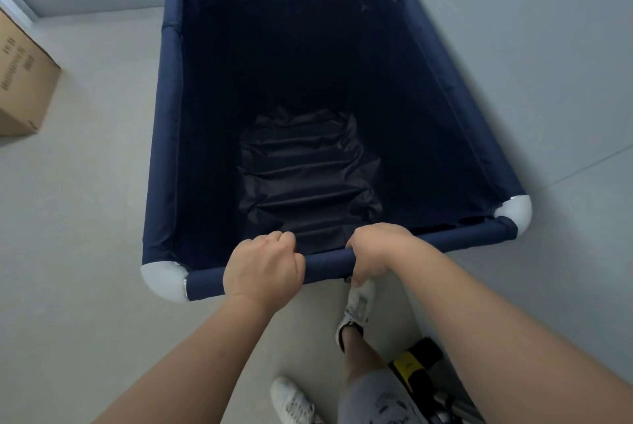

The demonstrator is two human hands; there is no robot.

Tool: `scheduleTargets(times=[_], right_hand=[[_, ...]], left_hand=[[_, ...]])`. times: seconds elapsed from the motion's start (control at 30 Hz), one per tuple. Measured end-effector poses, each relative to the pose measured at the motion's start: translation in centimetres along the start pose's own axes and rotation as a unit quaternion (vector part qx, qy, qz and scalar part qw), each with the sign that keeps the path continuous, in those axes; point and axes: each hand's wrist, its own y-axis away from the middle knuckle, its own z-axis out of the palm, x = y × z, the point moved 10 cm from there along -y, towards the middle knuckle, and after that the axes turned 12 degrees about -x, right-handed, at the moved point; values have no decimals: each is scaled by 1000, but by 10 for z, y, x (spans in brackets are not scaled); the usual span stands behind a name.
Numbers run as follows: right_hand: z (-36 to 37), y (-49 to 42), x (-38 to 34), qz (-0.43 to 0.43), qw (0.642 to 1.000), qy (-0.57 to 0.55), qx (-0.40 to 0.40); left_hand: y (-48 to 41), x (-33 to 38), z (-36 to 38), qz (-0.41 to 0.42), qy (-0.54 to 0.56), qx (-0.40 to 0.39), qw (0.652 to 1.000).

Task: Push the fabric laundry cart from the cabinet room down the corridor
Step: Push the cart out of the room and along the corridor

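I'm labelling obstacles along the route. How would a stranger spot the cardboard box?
Start from the big navy fabric laundry cart filling the view. Look left across the pale floor to the frame's edge: the brown cardboard box stands there, the only tan, printed thing around.

Pale grey tiled floor (85, 218), bearing a navy fabric laundry cart (171, 115), a cardboard box (24, 81) at left, two white shoes (293, 401) nearby.

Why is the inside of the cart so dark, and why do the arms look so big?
Head view: the navy cart is deep, so little light reaches its wrinkled bottom; the wide-angle lens stretches whatever is near the edges, so the forearms balloon while the left hand and right hand look normal-sized.
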Motion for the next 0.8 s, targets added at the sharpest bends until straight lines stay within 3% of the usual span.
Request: scheduleTargets(times=[0.27,0.57,0.8], right_hand=[[-11,7,3,-5,1000,6,7],[-11,3,5,-21,999,11,25],[-12,4,4,-34,998,20,58]], left_hand=[[-11,1,4,-14,-11,-33,999],[-8,5,-4,-9,-1,-4,1000],[-1,1,-7,-57,-19,-8,998]])
